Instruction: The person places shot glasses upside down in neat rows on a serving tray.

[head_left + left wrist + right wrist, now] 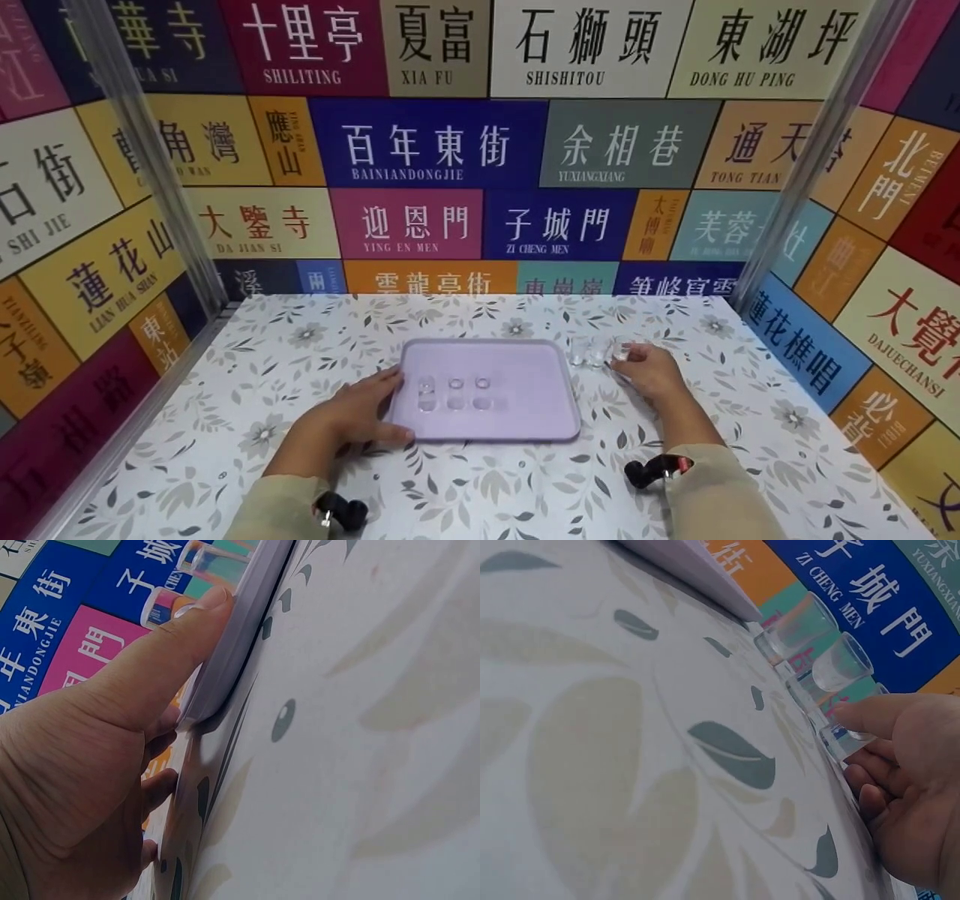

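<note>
Head view, and closest in come two pale sleeves (281,506), each with a small black device (645,472) at the wrist, over the flower-patterned tabletop (517,495). Next out, the left hand (364,411), thumb and fingers spread at the near left corner of a lilac tray (536,390), touching its edge; the left wrist view has the thumb laid right against the rim, so I read it as steadying. On the tray, left of its middle, three small clear glasses (455,397) stand upright in a row, side by side! Farther out, past the tray's right side, here is the right hand (654,369), pinching a single glass (844,741) between thumb and fingers; whether its base touches the tabletop, I cannot tell. Just beside it, two more glasses (832,667) stand upright, lined up toward the tray. So what's the score? Three on the tray, three off it, one of those in the fingers: I'd judge this about halfway, the tray's three looking done and the outside three looking left. And at the very back, the wall of coloured name signs (427,142) rises behind it all
</note>
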`<state>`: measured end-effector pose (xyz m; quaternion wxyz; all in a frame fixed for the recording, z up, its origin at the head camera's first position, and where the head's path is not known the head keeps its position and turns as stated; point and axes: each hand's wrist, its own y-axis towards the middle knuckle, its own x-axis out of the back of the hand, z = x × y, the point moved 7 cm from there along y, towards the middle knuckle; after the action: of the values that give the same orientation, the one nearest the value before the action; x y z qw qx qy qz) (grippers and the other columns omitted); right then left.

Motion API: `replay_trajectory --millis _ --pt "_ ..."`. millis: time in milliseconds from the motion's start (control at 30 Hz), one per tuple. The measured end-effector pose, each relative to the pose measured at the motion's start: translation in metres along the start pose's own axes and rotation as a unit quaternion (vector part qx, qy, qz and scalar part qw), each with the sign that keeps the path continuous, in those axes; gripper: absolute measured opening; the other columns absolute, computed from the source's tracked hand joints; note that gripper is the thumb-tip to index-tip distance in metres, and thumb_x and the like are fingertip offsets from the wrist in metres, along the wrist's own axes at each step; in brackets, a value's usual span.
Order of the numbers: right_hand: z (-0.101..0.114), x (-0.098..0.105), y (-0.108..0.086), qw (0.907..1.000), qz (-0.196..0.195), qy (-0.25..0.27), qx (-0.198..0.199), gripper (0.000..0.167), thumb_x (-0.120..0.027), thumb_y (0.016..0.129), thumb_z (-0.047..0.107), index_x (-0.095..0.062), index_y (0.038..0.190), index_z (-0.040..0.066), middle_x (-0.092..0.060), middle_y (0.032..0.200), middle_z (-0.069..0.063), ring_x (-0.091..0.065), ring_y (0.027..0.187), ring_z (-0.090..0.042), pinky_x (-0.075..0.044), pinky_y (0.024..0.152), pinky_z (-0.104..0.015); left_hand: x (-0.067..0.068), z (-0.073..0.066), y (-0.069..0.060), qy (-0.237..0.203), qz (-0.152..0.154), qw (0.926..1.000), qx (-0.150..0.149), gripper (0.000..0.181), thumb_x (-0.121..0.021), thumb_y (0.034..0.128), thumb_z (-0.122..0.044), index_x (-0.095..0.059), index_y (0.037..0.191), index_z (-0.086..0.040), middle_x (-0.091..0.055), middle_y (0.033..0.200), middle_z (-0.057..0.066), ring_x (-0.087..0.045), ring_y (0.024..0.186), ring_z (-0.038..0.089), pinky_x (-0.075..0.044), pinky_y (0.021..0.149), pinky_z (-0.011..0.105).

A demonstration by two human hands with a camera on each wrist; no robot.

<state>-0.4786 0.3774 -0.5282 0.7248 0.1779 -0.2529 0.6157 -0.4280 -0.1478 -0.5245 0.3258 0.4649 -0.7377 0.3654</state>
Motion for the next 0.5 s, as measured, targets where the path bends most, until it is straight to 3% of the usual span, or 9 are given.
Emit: replay_trajectory --millis 133,333,400,500 --pt "-0.0002 0.0002 0.0012 0.9994 -0.003 -0.032 0.013 0.060 -0.072 0.101 0.032 -0.058 0.153 0.006 -0.059 0.151 -0.026 -0.056 0.139 -0.042 -0.050 0.117 -0.054 0.0008 -0.0018 -0.0005 0.011 -0.003 0.9998 -0.016 0.123 -0.087 0.0712 -0.074 -0.028 0.171 -0.035 -0.014 0.181 -0.015 -0.013 0.168 0.042 -0.009 0.133 0.074" --pt "-0.0015 0.0013 0.0024 0.9989 -0.017 -0.041 0.013 0.055 -0.072 0.100 0.033 -0.063 0.149 0.010 -0.064 0.146 -0.022 -0.063 0.127 -0.034 -0.057 0.095 -0.036 0.0002 -0.0026 0.0006 0.019 -0.003 0.9996 -0.022 0.122 -0.086 0.0732 -0.074 -0.027 0.171 -0.032 -0.015 0.182 -0.013 -0.014 0.169 0.040 -0.009 0.133 0.074" --pt "-0.0024 0.0012 0.0020 0.9995 -0.016 -0.027 0.003 0.056 -0.072 0.100 0.034 -0.062 0.150 0.010 -0.063 0.147 -0.022 -0.062 0.128 -0.034 -0.058 0.098 -0.037 0.0000 -0.0024 0.0006 0.017 -0.003 0.9996 -0.021 0.122 -0.086 0.0731 -0.074 -0.027 0.171 -0.032 -0.015 0.182 -0.013 -0.013 0.169 0.040 -0.008 0.134 0.073" --pt "-0.0021 0.0040 -0.0004 0.9998 -0.019 -0.007 -0.002 0.059 -0.072 0.101 0.035 -0.059 0.152 0.008 -0.060 0.151 -0.023 -0.059 0.136 -0.038 -0.054 0.112 -0.047 -0.0001 -0.0026 0.0010 0.011 -0.001 0.9998 -0.017 0.122 -0.087 0.0723 -0.074 -0.027 0.171 -0.033 -0.014 0.182 -0.014 -0.012 0.169 0.040 -0.006 0.134 0.073"
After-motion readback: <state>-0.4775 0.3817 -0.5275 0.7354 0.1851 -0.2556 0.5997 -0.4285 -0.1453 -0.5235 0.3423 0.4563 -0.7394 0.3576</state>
